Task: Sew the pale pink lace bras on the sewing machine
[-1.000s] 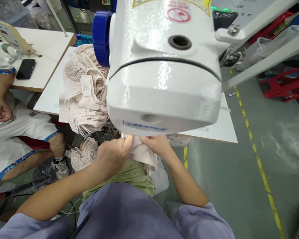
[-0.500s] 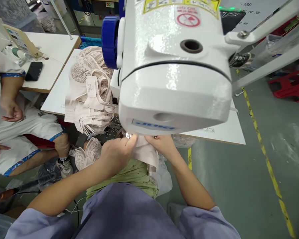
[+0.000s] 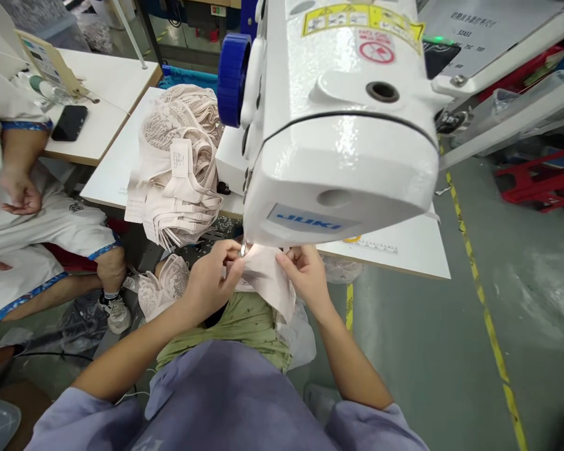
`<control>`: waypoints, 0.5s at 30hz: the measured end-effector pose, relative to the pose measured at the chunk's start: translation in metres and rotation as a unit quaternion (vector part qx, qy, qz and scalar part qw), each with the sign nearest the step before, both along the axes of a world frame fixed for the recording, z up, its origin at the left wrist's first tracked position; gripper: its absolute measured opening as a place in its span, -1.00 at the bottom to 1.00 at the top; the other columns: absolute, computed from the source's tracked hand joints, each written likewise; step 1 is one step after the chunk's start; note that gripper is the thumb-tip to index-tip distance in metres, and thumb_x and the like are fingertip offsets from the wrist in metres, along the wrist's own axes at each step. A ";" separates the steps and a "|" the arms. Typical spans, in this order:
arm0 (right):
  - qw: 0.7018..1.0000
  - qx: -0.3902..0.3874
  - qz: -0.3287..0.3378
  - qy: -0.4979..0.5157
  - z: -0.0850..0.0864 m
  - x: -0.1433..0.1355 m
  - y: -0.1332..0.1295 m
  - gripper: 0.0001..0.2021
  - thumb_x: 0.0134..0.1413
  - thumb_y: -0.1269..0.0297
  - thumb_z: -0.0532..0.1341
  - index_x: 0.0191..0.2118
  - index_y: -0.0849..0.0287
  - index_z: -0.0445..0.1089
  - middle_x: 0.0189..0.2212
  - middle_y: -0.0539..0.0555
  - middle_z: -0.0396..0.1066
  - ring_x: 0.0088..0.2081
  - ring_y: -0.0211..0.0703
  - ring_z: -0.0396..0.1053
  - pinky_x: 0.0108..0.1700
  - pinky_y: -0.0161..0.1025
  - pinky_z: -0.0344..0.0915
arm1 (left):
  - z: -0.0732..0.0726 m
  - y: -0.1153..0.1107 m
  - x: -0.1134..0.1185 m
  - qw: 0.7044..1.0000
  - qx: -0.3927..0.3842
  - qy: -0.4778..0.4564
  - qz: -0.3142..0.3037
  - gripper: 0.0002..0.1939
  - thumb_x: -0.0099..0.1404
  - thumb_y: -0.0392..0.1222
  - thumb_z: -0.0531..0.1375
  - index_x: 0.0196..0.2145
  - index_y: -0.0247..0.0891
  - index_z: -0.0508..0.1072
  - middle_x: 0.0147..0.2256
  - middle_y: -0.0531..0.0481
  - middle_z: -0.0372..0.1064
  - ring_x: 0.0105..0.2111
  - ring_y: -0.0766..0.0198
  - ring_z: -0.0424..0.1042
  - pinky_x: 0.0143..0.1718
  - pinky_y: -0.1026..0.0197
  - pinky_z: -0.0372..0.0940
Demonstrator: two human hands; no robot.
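Observation:
A white sewing machine (image 3: 348, 169) with a blue handwheel fills the upper middle. Under its front edge, beige fabric (image 3: 267, 279) hangs between my hands and over my lap. My left hand (image 3: 214, 275) pinches the fabric's left side, and a shiny ring-like metal piece shows at its fingers. On the right side, my right hand (image 3: 306, 272) grips the same fabric between thumb and fingers. A lace piece (image 3: 162, 285) lies beside my left forearm. The machine head hides the needle area.
A pile of beige bras (image 3: 178, 169) lies on the white table (image 3: 108, 181) left of the machine. At the far left sits a person (image 3: 23, 188) near a second table with a black phone (image 3: 69, 123). A red stool (image 3: 545, 178) stands at the right.
The view has shifted, so the machine appears farther right and more of the fabric shows. My left hand's fingers have come into clearer view, and my right hand's fingers are more curled.

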State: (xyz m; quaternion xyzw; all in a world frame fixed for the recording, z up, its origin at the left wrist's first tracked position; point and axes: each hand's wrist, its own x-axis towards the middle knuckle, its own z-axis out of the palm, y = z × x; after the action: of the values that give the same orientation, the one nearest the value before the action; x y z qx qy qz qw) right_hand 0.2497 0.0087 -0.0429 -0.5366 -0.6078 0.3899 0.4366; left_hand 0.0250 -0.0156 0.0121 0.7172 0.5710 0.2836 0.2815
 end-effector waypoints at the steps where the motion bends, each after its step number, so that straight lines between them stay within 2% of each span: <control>1: 1.000 -0.003 -0.002 -0.014 0.000 0.001 -0.007 -0.78 0.19 0.12 0.23 -0.10 0.08 0.40 -0.44 -0.03 0.32 -0.47 -0.23 0.22 -0.37 -0.25 0.19 | 0.001 0.001 -0.002 0.998 -0.049 -0.037 0.006 -0.71 0.45 -0.01 0.04 -0.04 -0.26 0.34 -0.28 -0.01 0.45 -0.38 0.28 0.41 -0.43 0.30 0.23; 3: 0.999 -0.011 0.008 -0.048 0.002 -0.001 -0.025 -0.82 0.23 0.13 0.20 -0.16 0.09 0.44 -0.40 -0.01 0.40 -0.43 -0.22 0.27 -0.34 -0.25 0.20 | 0.000 0.004 -0.007 0.987 -0.136 -0.087 -0.022 -0.67 0.43 0.07 0.06 -0.15 -0.25 0.39 -0.30 0.01 0.42 -0.36 0.27 0.38 -0.41 0.31 0.23; 4: 0.998 -0.015 0.023 -0.061 0.005 -0.004 -0.036 -0.83 0.25 0.14 0.19 -0.23 0.09 0.44 -0.41 -0.01 0.41 -0.41 -0.21 0.29 -0.34 -0.26 0.19 | -0.002 0.005 -0.010 0.978 -0.173 -0.105 -0.055 -0.65 0.42 0.10 0.06 -0.18 -0.25 0.42 -0.32 0.01 0.42 -0.36 0.27 0.37 -0.40 0.30 0.23; 7: 0.994 -0.025 0.095 -0.052 0.016 -0.017 -0.072 -0.83 0.26 0.18 0.19 -0.34 0.10 0.42 -0.46 -0.04 0.39 -0.43 -0.24 0.30 -0.36 -0.29 0.17 | -0.009 0.004 -0.019 0.930 -0.269 -0.172 -0.180 -0.58 0.38 0.15 0.11 -0.18 -0.29 0.50 -0.33 -0.02 0.44 -0.34 0.24 0.38 -0.37 0.28 0.25; 9: 0.990 -0.035 0.132 -0.023 0.023 -0.030 -0.089 -0.82 0.27 0.19 0.18 -0.35 0.10 0.41 -0.49 -0.06 0.37 -0.45 -0.26 0.28 -0.37 -0.29 0.17 | -0.012 -0.002 -0.027 0.901 -0.297 -0.234 -0.213 -0.57 0.36 0.15 0.13 -0.21 -0.31 0.52 -0.32 -0.04 0.46 -0.33 0.22 0.39 -0.34 0.27 0.28; 11: 0.987 -0.059 0.150 0.009 0.025 -0.046 -0.096 -0.80 0.28 0.15 0.16 -0.33 0.10 0.41 -0.49 -0.05 0.35 -0.46 -0.25 0.27 -0.38 -0.29 0.18 | -0.009 -0.012 -0.038 0.897 -0.297 -0.274 -0.182 -0.56 0.37 0.14 0.13 -0.25 -0.33 0.52 -0.35 -0.04 0.45 -0.35 0.24 0.39 -0.35 0.28 0.29; 13: 0.977 -0.089 0.186 0.043 0.023 -0.065 -0.090 -0.78 0.24 0.06 0.20 -0.18 0.09 0.42 -0.36 0.00 0.39 -0.35 -0.20 0.33 -0.30 -0.26 0.26 | 0.001 -0.021 -0.052 0.916 -0.273 -0.269 -0.121 -0.57 0.38 0.12 0.13 -0.26 -0.34 0.52 -0.40 -0.02 0.43 -0.41 0.28 0.36 -0.40 0.31 0.26; 15: 0.960 -0.110 0.235 0.102 0.017 -0.087 -0.078 -0.53 0.11 -0.08 0.29 0.04 0.08 0.36 -0.13 0.09 0.41 -0.16 -0.09 0.38 -0.12 -0.19 0.34 | 0.012 -0.028 -0.068 0.939 -0.242 -0.231 -0.079 -0.60 0.38 0.09 0.15 -0.27 -0.34 0.53 -0.43 0.01 0.40 -0.45 0.33 0.32 -0.44 0.33 0.20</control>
State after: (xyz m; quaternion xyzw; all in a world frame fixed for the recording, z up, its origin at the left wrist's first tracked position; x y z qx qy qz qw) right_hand 0.1626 -0.0689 -0.0261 -0.3808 -0.6223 0.5986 0.3308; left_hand -0.0427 -0.0438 0.0242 0.5851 0.4834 0.2714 0.5919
